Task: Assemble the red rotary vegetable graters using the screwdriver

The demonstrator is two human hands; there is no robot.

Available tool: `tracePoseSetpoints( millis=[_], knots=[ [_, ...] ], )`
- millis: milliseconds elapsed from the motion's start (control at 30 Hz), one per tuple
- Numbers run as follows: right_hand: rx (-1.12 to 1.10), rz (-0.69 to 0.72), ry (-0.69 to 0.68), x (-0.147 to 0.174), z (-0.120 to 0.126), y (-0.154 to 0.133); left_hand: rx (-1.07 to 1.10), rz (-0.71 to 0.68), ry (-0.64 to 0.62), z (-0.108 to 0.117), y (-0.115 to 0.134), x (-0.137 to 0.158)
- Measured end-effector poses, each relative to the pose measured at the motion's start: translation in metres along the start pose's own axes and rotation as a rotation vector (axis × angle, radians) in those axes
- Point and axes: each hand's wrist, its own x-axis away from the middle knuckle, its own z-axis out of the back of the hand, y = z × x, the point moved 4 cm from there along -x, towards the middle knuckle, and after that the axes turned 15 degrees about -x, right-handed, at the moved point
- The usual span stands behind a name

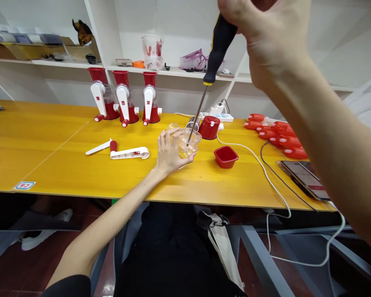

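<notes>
My right hand [266, 37] is closed round the dark, yellow-trimmed handle of a screwdriver [218, 49], high above the table. The long shaft slants down, its tip inside a clear plastic housing [193, 142]. Fingers curled over its left side, my left hand [168, 152] holds the housing on the table. Just behind it lie a metal grater drum [193, 123] and a red base [209, 127] with a white knob. A small square red hopper [226, 156] stands to the right. Left of my hand rest a white crank arm [130, 153] with a red handle and a thin white strip [98, 147].
Three assembled red rotary graters [123, 98] stand at the back left. Several red handles [278, 134] are heaped on the right, near a phone or tablet [306, 177]. A white cable [259, 163] runs from the power strip [221, 117] over the front edge. Shelves hold boxes and parts.
</notes>
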Motion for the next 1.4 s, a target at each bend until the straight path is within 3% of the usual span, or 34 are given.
tracePoseSetpoints(
  millis=[100,267,400,533,667,767,867,933,1033,1100,1233,1400],
  knots=[
    [0.142,-0.007,-0.067,0.007,-0.007,-0.010,-0.010,0.012,-0.006,-0.001,0.000,0.000],
    [0.013,-0.263,-0.214,0.009,-0.007,-0.021,-0.024,0.004,0.009,-0.001,0.000,0.001],
    [0.024,-0.099,-0.105,0.002,-0.002,-0.011,-0.021,0.010,-0.006,-0.002,-0.001,0.001],
    [0.241,0.052,-0.018,0.008,-0.005,-0.010,-0.027,0.003,-0.001,-0.001,-0.001,0.001],
    [0.336,-0.036,-0.136,0.015,-0.011,-0.024,-0.035,-0.022,0.034,0.000,0.000,0.001],
    [0.149,-0.160,-0.195,0.012,-0.011,-0.026,-0.031,-0.019,0.039,0.001,0.000,0.001],
    [-0.026,-0.138,-0.166,0.006,-0.009,-0.020,-0.031,-0.004,0.015,0.000,0.000,0.001],
    [0.035,-0.061,-0.130,0.005,-0.009,-0.017,-0.029,0.005,0.003,0.000,0.000,0.001],
    [0.314,-0.028,-0.139,0.007,-0.010,-0.021,-0.016,0.007,0.003,0.000,0.000,0.000],
    [0.329,-0.101,-0.230,0.008,-0.011,-0.027,-0.010,0.005,0.003,-0.001,-0.001,0.001],
    [0.065,-0.296,-0.352,0.005,-0.004,-0.032,-0.013,-0.016,0.015,-0.001,-0.002,0.001],
    [0.106,-0.178,-0.290,-0.003,0.004,-0.018,-0.007,-0.020,0.042,0.000,-0.004,-0.001]
  ],
)
